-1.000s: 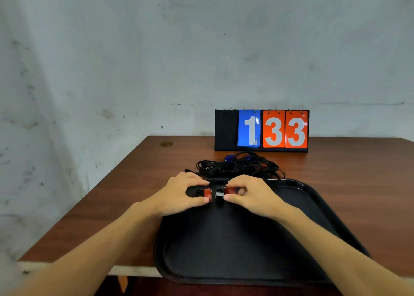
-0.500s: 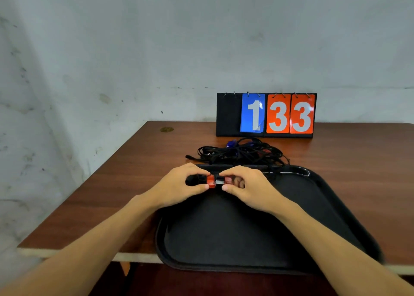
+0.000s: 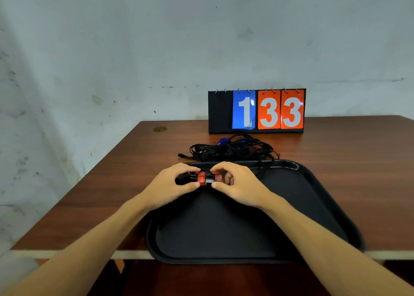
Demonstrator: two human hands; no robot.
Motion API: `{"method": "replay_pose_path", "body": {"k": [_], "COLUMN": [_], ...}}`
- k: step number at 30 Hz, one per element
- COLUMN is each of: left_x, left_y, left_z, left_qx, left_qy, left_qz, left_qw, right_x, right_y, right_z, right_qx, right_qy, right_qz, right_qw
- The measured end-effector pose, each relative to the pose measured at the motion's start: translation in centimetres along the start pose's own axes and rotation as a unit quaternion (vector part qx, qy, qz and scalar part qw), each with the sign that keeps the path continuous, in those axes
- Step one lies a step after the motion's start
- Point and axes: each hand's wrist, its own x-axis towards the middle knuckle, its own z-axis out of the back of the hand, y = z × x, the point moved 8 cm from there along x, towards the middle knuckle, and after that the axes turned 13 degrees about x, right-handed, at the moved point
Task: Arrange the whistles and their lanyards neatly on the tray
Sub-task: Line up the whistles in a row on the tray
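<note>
A black tray lies on the brown table, its near edge hanging over the table's front. A short row of red and black whistles sits at the tray's far left. My left hand pinches the row's left end between thumb and fingers, and my right hand pinches its right end. A tangle of black lanyards with a blue whistle in it lies on the table just behind the tray; one cord runs over the tray's far rim.
A flip scoreboard reading 133 stands at the back of the table against the wall. A small brass disc is set in the table's far left corner. Bare wood lies right of the tray.
Both hands have stayed on the row of whistles, squeezing it together. The head has tilted, so the whole scene has shifted in the frame.
</note>
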Motion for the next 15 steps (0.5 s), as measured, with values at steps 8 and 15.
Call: {"method": "replay_pose_path", "body": {"k": [8,15], "left_x": [1.4,6.9], "left_y": [-0.7,-3.7], "left_z": [1.9,3.6], "left_qx": [-0.051,0.031], "left_qy": [-0.034,-0.044], "left_qz": [0.056,0.031], "left_qw": [0.997,0.998], "right_x": [0.9,3.4], "right_y": [1.0,-1.3], "right_z": [3.2,10.8], "right_qx": [0.001,-0.039], "right_qy": [0.015,-0.06], "right_qz": [-0.019,-0.032], "right_qw": [1.0,0.997]}}
